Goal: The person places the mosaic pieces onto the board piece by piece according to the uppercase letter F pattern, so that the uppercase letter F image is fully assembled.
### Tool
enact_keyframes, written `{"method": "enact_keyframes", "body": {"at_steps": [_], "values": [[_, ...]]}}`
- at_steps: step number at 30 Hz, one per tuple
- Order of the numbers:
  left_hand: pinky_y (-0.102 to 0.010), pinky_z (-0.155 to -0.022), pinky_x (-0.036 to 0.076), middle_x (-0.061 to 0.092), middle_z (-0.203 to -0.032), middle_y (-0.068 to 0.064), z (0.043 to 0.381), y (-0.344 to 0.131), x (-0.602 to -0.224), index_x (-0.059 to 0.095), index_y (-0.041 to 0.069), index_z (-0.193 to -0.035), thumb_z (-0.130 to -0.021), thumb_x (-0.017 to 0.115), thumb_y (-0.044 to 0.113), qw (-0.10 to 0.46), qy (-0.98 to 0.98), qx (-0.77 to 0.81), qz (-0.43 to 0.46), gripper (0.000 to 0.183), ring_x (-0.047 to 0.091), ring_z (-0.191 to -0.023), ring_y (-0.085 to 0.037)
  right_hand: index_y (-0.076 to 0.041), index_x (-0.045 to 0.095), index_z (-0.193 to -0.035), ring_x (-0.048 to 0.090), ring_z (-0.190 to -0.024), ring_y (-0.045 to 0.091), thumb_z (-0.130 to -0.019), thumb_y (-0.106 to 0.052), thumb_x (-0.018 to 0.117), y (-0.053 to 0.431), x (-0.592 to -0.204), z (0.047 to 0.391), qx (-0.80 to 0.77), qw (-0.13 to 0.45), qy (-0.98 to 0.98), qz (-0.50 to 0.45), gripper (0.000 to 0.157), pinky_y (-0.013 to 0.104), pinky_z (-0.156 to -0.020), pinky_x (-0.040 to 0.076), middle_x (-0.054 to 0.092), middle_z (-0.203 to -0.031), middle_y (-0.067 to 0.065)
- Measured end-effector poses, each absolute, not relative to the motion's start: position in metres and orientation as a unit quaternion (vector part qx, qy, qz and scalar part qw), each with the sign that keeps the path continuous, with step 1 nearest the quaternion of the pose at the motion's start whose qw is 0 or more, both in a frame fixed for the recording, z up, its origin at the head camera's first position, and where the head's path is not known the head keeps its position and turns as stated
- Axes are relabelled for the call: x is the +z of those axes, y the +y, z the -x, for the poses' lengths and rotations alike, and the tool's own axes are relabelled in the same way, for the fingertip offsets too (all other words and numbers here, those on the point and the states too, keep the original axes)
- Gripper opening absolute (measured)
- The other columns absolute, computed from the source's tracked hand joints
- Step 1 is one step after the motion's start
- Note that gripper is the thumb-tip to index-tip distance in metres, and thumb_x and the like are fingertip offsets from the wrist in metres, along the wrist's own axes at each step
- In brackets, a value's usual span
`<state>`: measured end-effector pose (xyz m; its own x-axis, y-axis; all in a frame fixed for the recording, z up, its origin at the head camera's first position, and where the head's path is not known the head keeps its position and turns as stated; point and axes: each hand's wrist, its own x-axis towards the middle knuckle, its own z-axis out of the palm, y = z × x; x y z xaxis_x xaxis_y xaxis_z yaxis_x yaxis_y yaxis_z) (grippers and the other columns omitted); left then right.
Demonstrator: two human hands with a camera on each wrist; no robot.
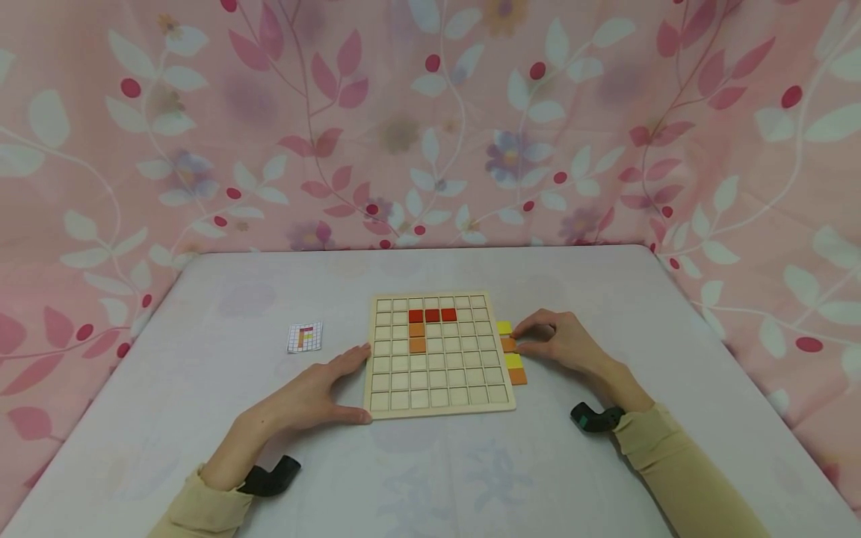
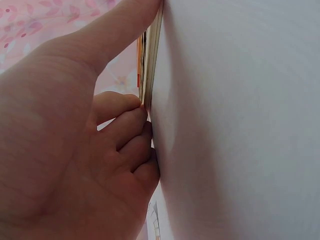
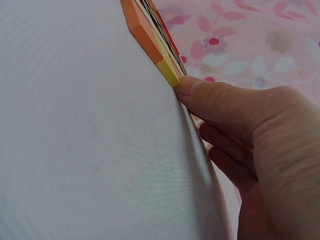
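A wooden grid board (image 1: 440,401) lies flat on the table. Three red tiles (image 1: 433,315) form a row near its far side, with two orange tiles (image 1: 417,337) below the leftmost red one. My left hand (image 1: 304,392) rests against the board's left edge, thumb at the near corner and fingers farther up. Along the right edge stands a column of yellow and orange tiles. There my right hand (image 1: 565,342) pinches an orange tile (image 1: 507,344) between thumb and forefinger, just above a yellow tile (image 1: 513,361). In the right wrist view the thumb (image 3: 200,92) hides the pinched tile.
Left of the board lies a small card (image 1: 305,337) printed with a coloured grid pattern. Another yellow tile (image 1: 504,327) and an orange tile (image 1: 517,376) are at the ends of the side column. A floral cloth (image 1: 430,134) hangs behind the white-covered table (image 1: 430,478).
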<state>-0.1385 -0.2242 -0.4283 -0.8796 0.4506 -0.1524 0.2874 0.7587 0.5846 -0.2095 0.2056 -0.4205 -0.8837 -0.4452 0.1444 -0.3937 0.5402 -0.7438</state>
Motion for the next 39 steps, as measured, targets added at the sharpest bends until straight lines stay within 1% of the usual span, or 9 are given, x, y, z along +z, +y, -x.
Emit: {"method": "enact_keyframes", "body": {"at_steps": [5, 9, 12, 17, 21, 23, 30, 35, 39], "values": [[-0.054, -0.119, 0.028, 0.029, -0.164, -0.003, 0.138, -0.224, -0.428, 0.029, 0.020, -0.159, -0.073, 0.082, 0.060, 0.146, 0.926, 0.287, -0.198, 0.108, 0.026, -0.151, -0.029, 0.000, 0.074, -0.104, 0.064, -0.109, 0.032, -0.082, -0.003, 0.080, 0.204, -0.414, 0.206, -0.415, 0.022, 0.875, 0.248, 0.023, 0.042, -0.103, 0.045, 0.073, -0.105, 0.014], [-0.054, -0.119, 0.028, 0.029, -0.164, -0.003, 0.138, -0.224, -0.427, 0.029, 0.020, -0.159, -0.073, 0.081, 0.060, 0.146, 0.926, 0.287, -0.199, 0.108, 0.026, -0.151, -0.029, 0.000, 0.075, -0.104, 0.065, -0.109, 0.031, -0.082, -0.003, 0.081, 0.206, -0.420, 0.209, -0.417, 0.020, 0.875, 0.247, 0.023, 0.043, -0.103, 0.046, 0.073, -0.105, 0.014], [-0.054, -0.119, 0.029, 0.029, -0.164, -0.003, 0.137, -0.224, -0.427, 0.029, 0.019, -0.159, -0.073, 0.081, 0.060, 0.144, 0.926, 0.286, -0.200, 0.108, 0.026, -0.151, -0.029, -0.005, 0.076, -0.104, 0.065, -0.109, 0.028, -0.082, -0.008, 0.082, 0.212, -0.435, 0.218, -0.416, 0.016, 0.875, 0.246, 0.024, 0.043, -0.104, 0.045, 0.074, -0.105, 0.010], [-0.053, -0.119, 0.029, 0.029, -0.164, -0.004, 0.137, -0.224, -0.426, 0.030, 0.018, -0.159, -0.073, 0.082, 0.059, 0.142, 0.925, 0.288, -0.203, 0.108, 0.026, -0.151, -0.029, -0.017, 0.078, -0.102, 0.064, -0.107, 0.019, -0.081, -0.020, 0.085, 0.219, -0.449, 0.227, -0.417, 0.005, 0.874, 0.248, 0.023, 0.030, -0.101, 0.045, 0.074, -0.103, -0.002], [-0.053, -0.119, 0.028, 0.030, -0.164, -0.005, 0.137, -0.224, -0.425, 0.030, 0.017, -0.159, -0.074, 0.082, 0.057, 0.143, 0.924, 0.291, -0.204, 0.108, 0.026, -0.151, -0.030, -0.019, 0.078, -0.101, 0.064, -0.104, 0.015, -0.080, -0.023, 0.086, 0.220, -0.447, 0.227, -0.423, -0.007, 0.871, 0.248, 0.023, 0.023, -0.099, 0.043, 0.074, -0.101, -0.005], [-0.053, -0.119, 0.028, 0.029, -0.164, -0.005, 0.137, -0.223, -0.424, 0.030, 0.017, -0.159, -0.074, 0.083, 0.056, 0.146, 0.923, 0.294, -0.201, 0.108, 0.026, -0.151, -0.029, -0.019, 0.079, -0.101, 0.064, -0.103, 0.014, -0.080, -0.024, 0.086, 0.221, -0.445, 0.227, -0.424, -0.011, 0.872, 0.245, 0.023, 0.027, -0.100, 0.042, 0.074, -0.100, -0.006], [-0.053, -0.119, 0.028, 0.030, -0.163, -0.006, 0.136, -0.223, -0.424, 0.030, 0.016, -0.158, -0.074, 0.083, 0.057, 0.144, 0.924, 0.290, -0.204, 0.108, 0.027, -0.151, -0.030, -0.024, 0.078, -0.102, 0.062, -0.109, 0.017, -0.083, -0.028, 0.083, 0.219, -0.437, 0.227, -0.421, -0.006, 0.882, 0.213, 0.021, 0.050, -0.107, 0.038, 0.073, -0.103, -0.007], [-0.053, -0.119, 0.028, 0.030, -0.164, -0.004, 0.136, -0.223, -0.426, 0.030, 0.017, -0.158, -0.074, 0.082, 0.057, 0.142, 0.925, 0.288, -0.204, 0.107, 0.026, -0.151, -0.029, -0.027, 0.077, -0.102, 0.060, -0.112, 0.019, -0.084, -0.031, 0.082, 0.208, -0.431, 0.227, -0.416, -0.005, 0.887, 0.200, 0.019, 0.051, -0.107, 0.039, 0.072, -0.105, -0.009], [-0.053, -0.119, 0.028, 0.030, -0.163, -0.004, 0.136, -0.223, -0.426, 0.030, 0.017, -0.158, -0.074, 0.082, 0.057, 0.141, 0.925, 0.288, -0.205, 0.107, 0.026, -0.151, -0.029, -0.024, 0.078, -0.101, 0.061, -0.111, 0.020, -0.083, -0.029, 0.083, 0.194, -0.427, 0.229, -0.426, 0.000, 0.882, 0.202, 0.020, 0.051, -0.106, 0.040, 0.072, -0.104, -0.006]]}}
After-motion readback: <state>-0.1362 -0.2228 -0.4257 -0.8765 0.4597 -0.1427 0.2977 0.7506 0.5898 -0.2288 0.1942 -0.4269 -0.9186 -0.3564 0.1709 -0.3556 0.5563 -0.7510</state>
